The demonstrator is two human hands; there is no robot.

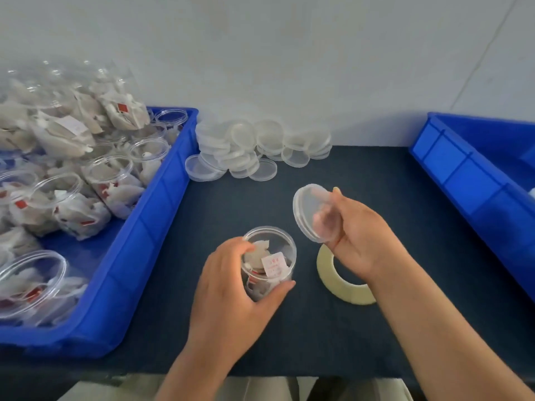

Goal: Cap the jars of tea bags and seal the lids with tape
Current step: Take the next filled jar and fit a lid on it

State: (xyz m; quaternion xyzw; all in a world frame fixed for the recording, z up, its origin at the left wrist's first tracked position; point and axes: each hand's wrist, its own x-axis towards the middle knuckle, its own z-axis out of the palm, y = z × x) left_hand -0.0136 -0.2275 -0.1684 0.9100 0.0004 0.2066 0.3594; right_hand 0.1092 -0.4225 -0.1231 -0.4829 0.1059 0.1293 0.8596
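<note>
The left hand [231, 285] is gripping a clear plastic jar of tea bags [275, 264], fingers and thumb curling round its wall, and is steadying it upright on the dark table [376, 175] in front of the person, probably so the open mouth is facing up for capping. The right hand [359, 233] is pinching a clear round lid [304, 204] by its edge, holding it tilted in the air just above and to the right of the jar, not yet touching the rim; the capping step appears to be starting. A roll of pale tape [333, 279] is lying flat just beside the jar, partly under the right wrist, likely waiting close by for sealing. A heap of spare lids [260, 149] is sitting against the wall, within reach. More uncapped jars [110, 175] are lying piled in the blue bin [162, 198] on the left, while another blue bin [463, 180] is standing on the right, perhaps for finished jars. A white tag with red print is showing through the held jar, but the writing is too small to read.
</note>
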